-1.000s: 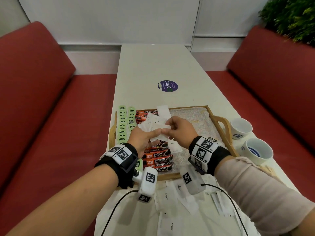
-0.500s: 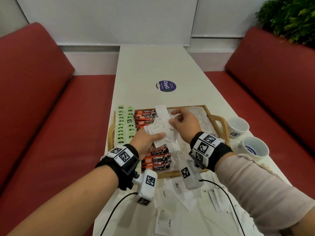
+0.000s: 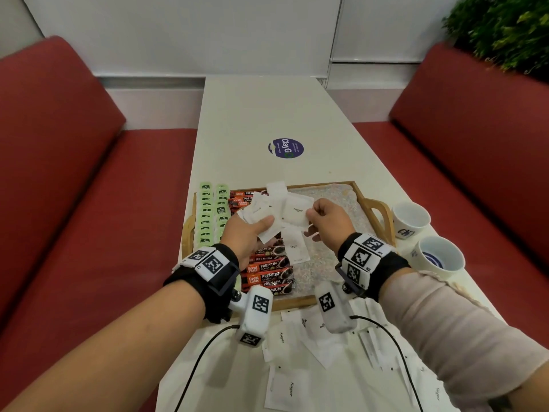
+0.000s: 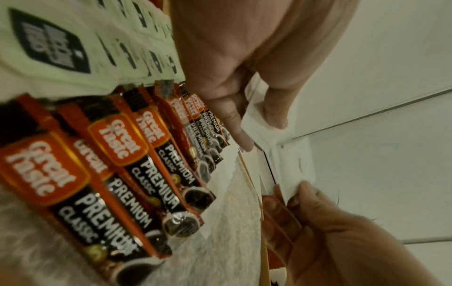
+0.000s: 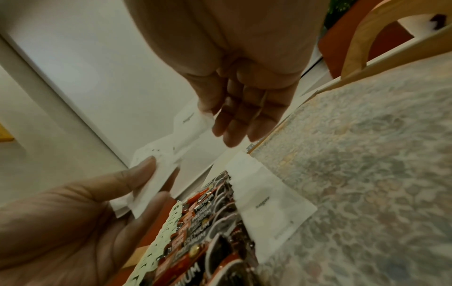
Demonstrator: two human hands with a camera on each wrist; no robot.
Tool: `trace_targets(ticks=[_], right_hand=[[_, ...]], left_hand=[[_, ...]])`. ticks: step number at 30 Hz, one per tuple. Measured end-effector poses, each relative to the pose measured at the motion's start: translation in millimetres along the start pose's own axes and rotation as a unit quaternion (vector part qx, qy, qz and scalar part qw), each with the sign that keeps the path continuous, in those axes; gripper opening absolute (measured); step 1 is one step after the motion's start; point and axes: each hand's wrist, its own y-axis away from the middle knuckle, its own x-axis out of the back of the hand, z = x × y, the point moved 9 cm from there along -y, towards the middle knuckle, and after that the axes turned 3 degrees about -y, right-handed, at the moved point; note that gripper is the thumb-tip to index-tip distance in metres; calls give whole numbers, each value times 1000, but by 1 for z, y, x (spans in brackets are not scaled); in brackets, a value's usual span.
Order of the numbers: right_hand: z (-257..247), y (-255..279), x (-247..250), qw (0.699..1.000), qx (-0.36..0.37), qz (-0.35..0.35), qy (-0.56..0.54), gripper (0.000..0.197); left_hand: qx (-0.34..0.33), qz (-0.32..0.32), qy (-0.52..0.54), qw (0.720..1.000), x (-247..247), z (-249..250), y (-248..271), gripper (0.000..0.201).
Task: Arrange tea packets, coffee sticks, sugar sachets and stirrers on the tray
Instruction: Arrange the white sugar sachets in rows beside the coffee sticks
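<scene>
Both hands (image 3: 285,230) on white sugar sachets (image 3: 277,214) above tray (image 3: 375,205)

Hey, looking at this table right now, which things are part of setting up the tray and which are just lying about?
Part of the job:
- wooden tray
- green tea packets
- coffee sticks
- sugar sachets in the left hand
- single sachet pinched by the right hand
- sachet already on the tray
- loose sachets on the table

Just lying about:
- two cups
- round sticker
- plant
</scene>
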Motion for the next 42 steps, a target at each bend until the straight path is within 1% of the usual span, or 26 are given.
trace_targets(ticks=[2,4,7,9,13,18,22,24,26,29,31,32,33,34,35,37,38,40,42], right_hand=[[11,-3,5,999,-25,1,28,25],[25,-4,5,995,-58,-28,79,27],[48,-4,-3,978,-100,-86,164,29],[58,-4,-9,966,-120,-114,199,31],[60,-2,-23,941,-132,-158,267,34],[60,-1,-30,928,-131,-168,305,32],[59,0,-32,924,-126,-169,319,15],[59,-1,-35,918,-122,-173,335,12],[60,-3,-37,908,-123,-179,357,15],[63,-6,-36,898,-129,-175,382,27],[63,-6,-35,897,-132,-170,387,29],[61,-4,-34,894,-130,-169,395,27],[59,-4,-34,894,-122,-164,400,22],[53,-4,-32,900,-105,-151,394,16],[45,-4,-30,916,-81,-128,372,12],[22,-2,-28,957,-16,-90,276,5],[10,2,-29,971,12,-85,223,9],[-7,10,-35,984,34,-106,136,13],[-14,16,-45,986,33,-137,83,17]], left_hand=[[-3,20,6,1000,5,1,-2,30],[-3,33,12,999,10,1,-3,35],[-1,40,20,999,13,1,-4,37],[0,44,23,999,14,0,-4,39],[0,45,25,999,15,0,-4,38],[1,44,22,999,16,0,-4,31],[5,39,24,999,15,1,-5,24],[10,36,26,999,14,0,-5,25],[15,32,26,999,14,-2,-6,30],[21,24,23,999,12,-4,-6,35],[27,18,21,999,10,-5,-5,32],[31,16,21,999,9,-5,-5,29],[33,14,19,999,9,-4,-4,25],[35,11,15,999,9,-4,-4,24],[36,10,11,999,9,-4,-3,23],[35,14,4,999,10,-4,-2,25],[34,18,2,999,11,-5,-1,26],[30,26,2,999,12,-6,0,29],[25,24,0,999,10,-6,2,32]])
